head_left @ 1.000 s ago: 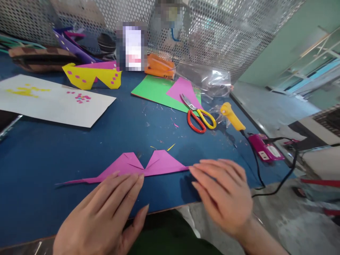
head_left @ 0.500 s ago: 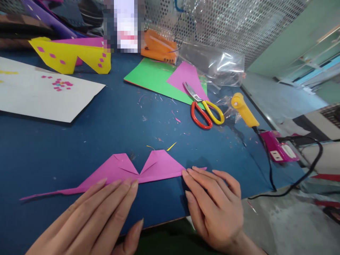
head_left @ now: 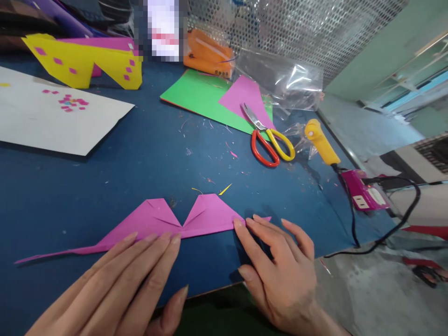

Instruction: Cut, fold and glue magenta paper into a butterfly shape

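A folded pink paper piece [head_left: 206, 212] with two peaks, a notch between them and thin strips at both ends lies flat near the table's front edge. Along its lower left edge, my left hand [head_left: 122, 284] rests with fingers stretched out, pressing the paper down. My right hand [head_left: 280, 266] lies on its right end, fingers extended and slightly spread; the fingertips cover part of the strip there. Thin yellow scraps [head_left: 226, 189] lie just beyond the peaks.
Red-and-yellow-handled scissors [head_left: 266, 140] lie partly on pink and green paper [head_left: 196, 93]. A yellow glue gun [head_left: 322, 142] and a magenta power strip [head_left: 364, 189] with black cord are at right. White paper [head_left: 42, 126] and a yellow folded mask-like paper [head_left: 70, 65] lie left.
My right index finger has shifted a little left along the paper's edge, and the right fingers are spread slightly wider. My left hand stays on the paper. The view has tilted slightly.
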The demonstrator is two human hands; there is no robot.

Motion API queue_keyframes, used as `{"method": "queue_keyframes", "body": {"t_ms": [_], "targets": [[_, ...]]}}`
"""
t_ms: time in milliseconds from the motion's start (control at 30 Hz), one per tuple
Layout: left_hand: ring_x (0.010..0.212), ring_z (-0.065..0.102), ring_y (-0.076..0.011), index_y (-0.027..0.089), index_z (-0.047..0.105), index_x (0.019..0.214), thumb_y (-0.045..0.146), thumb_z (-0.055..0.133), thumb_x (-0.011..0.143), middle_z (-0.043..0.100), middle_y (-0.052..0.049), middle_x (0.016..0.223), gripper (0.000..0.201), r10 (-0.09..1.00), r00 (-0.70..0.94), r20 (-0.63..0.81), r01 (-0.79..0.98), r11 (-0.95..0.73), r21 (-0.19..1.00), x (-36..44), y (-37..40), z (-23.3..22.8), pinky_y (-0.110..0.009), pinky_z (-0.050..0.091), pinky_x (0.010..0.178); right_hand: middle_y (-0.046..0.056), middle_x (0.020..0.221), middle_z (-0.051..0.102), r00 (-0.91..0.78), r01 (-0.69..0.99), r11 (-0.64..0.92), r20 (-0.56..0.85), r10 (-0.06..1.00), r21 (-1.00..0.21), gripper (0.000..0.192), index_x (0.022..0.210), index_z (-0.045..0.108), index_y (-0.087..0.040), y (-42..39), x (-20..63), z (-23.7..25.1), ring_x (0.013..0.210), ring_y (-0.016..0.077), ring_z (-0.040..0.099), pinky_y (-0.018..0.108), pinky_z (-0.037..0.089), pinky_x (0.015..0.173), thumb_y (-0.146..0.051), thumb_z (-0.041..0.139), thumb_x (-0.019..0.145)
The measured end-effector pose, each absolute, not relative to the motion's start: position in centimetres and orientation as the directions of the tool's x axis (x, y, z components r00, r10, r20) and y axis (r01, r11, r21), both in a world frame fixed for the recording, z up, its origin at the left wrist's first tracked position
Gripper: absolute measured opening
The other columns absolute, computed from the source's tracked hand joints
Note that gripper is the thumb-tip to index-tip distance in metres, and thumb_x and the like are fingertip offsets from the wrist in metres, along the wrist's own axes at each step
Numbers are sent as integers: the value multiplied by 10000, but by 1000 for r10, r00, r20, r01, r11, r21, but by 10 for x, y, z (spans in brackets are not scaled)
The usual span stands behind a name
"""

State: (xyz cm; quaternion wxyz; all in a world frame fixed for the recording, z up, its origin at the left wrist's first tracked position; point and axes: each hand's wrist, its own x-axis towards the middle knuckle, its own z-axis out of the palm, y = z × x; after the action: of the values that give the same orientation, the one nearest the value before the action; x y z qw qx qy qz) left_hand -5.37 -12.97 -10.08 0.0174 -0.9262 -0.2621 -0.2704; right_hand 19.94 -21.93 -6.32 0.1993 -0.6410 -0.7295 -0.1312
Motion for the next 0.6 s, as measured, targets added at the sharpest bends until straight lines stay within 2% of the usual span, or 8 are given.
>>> {"method": "queue_keyframes", "body": {"t_ms": [100, 233, 300, 367, 433, 500, 600], "targets": [[1077, 687, -262, 192, 598, 1372, 373, 634, 928, 704, -68, 1251, 481, 470, 721, 509, 491, -865, 102, -52, -130, -100, -458, 472, 1104, 108, 1094, 750, -93, 989, 134, 442, 892, -63, 417, 1226, 703, -131, -218, 198, -62, 1072, 219, 668, 393, 292, 1105, -380, 420, 1046], [1044, 690, -249, 209, 611, 1349, 357, 608, 939, 719, -50, 1212, 436, 490, 680, 546, 510, -851, 128, -46, -131, -96, -445, 481, 1080, 105, 1131, 735, -52, 984, 123, 448, 893, -131, 408, 1261, 678, -124, -220, 196, -66, 1098, 223, 651, 416, 274, 1132, -345, 418, 1038], [1018, 689, -243, 207, 621, 1331, 351, 582, 951, 727, -44, 1179, 408, 486, 670, 561, 505, -853, 135, -43, -130, -92, -432, 493, 1043, 128, 1192, 719, -40, 974, 136, 458, 888, -179, 455, 1389, 564, -72, -223, 197, -69, 1131, 219, 644, 428, 277, 1135, -294, 391, 1032], [1005, 681, -246, 190, 629, 1312, 340, 555, 962, 732, -52, 1146, 387, 474, 674, 566, 502, -857, 119, -40, -129, -89, -427, 500, 987, 161, 1229, 706, -24, 962, 150, 480, 877, -226, 564, 1514, 359, 3, -226, 199, -73, 1169, 224, 637, 447, 301, 1126, -237, 400, 1006], [1004, 670, -253, 186, 632, 1296, 334, 536, 968, 734, -58, 1119, 372, 460, 685, 565, 502, -860, 91, -39, -128, -87, -429, 499, 935, 185, 1250, 699, -21, 953, 169, 502, 865, -253, 679, 1560, 195, 40, -230, 201, -75, 1215, 237, 625, 456, 340, 1100, -192, 434, 969], [1005, 663, -256, 194, 635, 1285, 325, 534, 966, 734, -55, 1104, 359, 452, 686, 570, 504, -860, 75, -39, -126, -85, -429, 497, 911, 195, 1293, 684, -46, 950, 193, 504, 862, -244, 717, 1568, 156, 41, -231, 202, -75, 1263, 247, 602, 446, 373, 1068, -173, 446, 948], [998, 661, -254, 177, 642, 1275, 289, 565, 947, 733, -58, 1100, 355, 433, 690, 580, 483, -872, 76, -40, -125, -85, -423, 487, 919, 187, 1349, 659, -117, 961, 216, 455, 883, -172, 676, 1563, 203, 30, -231, 201, -72, 1305, 254, 575, 429, 389, 1029, -196, 415, 963]]}}
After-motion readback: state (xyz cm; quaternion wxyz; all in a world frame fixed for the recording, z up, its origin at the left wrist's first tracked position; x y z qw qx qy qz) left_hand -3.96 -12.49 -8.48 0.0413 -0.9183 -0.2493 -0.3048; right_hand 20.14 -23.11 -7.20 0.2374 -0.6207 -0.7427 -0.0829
